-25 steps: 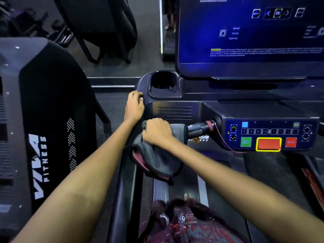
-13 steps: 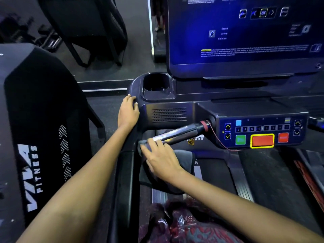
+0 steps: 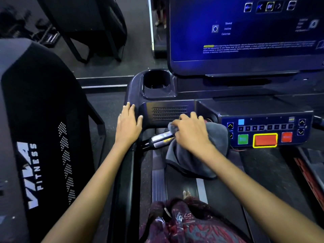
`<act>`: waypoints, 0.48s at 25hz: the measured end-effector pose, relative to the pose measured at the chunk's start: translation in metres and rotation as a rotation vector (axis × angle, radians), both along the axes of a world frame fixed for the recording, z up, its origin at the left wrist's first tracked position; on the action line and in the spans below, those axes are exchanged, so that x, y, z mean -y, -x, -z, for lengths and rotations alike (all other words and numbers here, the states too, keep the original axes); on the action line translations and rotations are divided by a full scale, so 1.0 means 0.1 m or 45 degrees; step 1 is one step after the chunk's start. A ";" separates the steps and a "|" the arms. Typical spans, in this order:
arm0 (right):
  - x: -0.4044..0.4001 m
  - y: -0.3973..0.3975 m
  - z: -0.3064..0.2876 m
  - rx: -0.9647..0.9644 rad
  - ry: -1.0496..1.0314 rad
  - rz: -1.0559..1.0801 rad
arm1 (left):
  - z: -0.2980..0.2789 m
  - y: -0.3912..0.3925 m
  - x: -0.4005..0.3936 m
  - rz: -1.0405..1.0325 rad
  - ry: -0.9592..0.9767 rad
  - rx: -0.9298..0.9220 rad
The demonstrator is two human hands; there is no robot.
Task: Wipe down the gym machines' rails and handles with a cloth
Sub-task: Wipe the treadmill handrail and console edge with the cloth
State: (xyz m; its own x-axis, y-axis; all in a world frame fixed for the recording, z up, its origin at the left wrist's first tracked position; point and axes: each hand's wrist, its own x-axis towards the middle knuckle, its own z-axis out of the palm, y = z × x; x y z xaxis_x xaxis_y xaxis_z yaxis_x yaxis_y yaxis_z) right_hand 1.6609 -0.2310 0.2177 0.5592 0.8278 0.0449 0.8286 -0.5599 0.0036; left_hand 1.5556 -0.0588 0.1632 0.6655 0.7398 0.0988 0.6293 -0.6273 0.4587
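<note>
Two bare hands were on the treadmill in front of me. My left hand (image 3: 128, 123) lay flat and open-fingered on the console's (image 3: 168, 113) rounded left corner, just below the cup holder (image 3: 157, 81), holding nothing. My right hand (image 3: 191, 133) had its grip closed around the grey cloth (image 3: 196, 155), pressing it over the inner end of the front handle (image 3: 157, 140), where the bar meets the console beside the button panel (image 3: 266, 130). The handle's outer end stuck out bare toward the left side rail (image 3: 126, 172). The rest of the cloth hung loose below my wrist, over the belt (image 3: 182, 186). The blue screen (image 3: 245, 32) glowed above the console. A second dark machine (image 3: 38, 120) stood close on my left.
</note>
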 end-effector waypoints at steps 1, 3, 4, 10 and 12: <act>-0.06 0.11 0.03 0.143 -0.044 0.005 | 0.00 0.00 0.03 0.002 -0.038 -0.062; -0.16 0.39 0.16 0.194 -0.096 -0.136 | -0.02 -0.02 0.06 -0.003 -0.081 -0.174; -0.19 0.48 0.25 0.181 -0.115 -0.314 | -0.03 -0.02 0.08 -0.010 -0.093 -0.221; 0.22 -0.11 0.25 0.281 -0.277 -0.295 | 0.00 0.22 0.42 0.045 -0.262 -0.389; 0.18 -0.16 0.16 0.310 -0.242 -0.121 | 0.02 0.24 0.47 0.054 -0.267 -0.363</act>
State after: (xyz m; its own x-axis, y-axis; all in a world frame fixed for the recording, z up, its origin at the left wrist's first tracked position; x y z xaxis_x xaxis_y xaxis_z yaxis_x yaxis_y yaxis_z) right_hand 1.6769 -0.2495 0.2022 0.4339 0.8396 0.3267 0.8647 -0.4899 0.1107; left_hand 1.5311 -0.1053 0.1612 0.7180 0.6941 0.0514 0.6847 -0.7177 0.1269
